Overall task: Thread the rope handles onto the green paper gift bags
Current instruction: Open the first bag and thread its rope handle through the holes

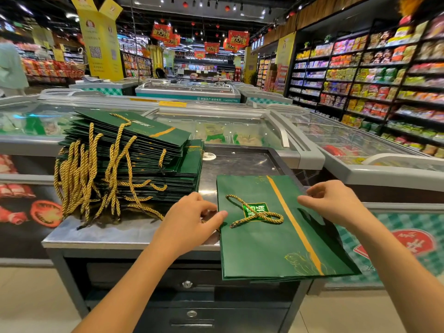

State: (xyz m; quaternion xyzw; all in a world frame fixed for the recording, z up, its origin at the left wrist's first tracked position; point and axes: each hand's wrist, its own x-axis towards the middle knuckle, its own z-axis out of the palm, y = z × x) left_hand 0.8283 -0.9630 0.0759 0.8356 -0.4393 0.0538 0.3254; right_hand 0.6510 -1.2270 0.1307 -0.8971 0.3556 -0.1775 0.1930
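1. The green gift bag (264, 246) is lying flat on the right end of a metal counter (240, 162), with its near right corner hanging out past the counter's edge.
2. A gold rope (255, 213) is lying loose on the bag's face, crossing over itself in a loop across the printed label.
3. The left hand (189, 217) is sitting at the bag's left edge, with its thumb reaching onto that edge and its fingers curling in behind.
4. Whether the left hand is pinching the bag, or the scrap of gold cord showing just under the thumb, cannot be told.
5. The right hand (336, 200) is hovering at the bag's far right edge, its fingers curling and its thumb pointing left over the paper.
6. Whether the right hand has actually taken hold of that edge cannot be told either.
7. A stack of bags (149, 162) of the same green is sitting on the counter's left half, near the flat bag but not touching it.
8. Gold rope handles (79, 179) are trailing down the stack's near side onto the counter.
9. Glass-topped freezers (228, 126) are standing behind the counter.
10. Shelves (372, 80) of packaged goods are running along the right.
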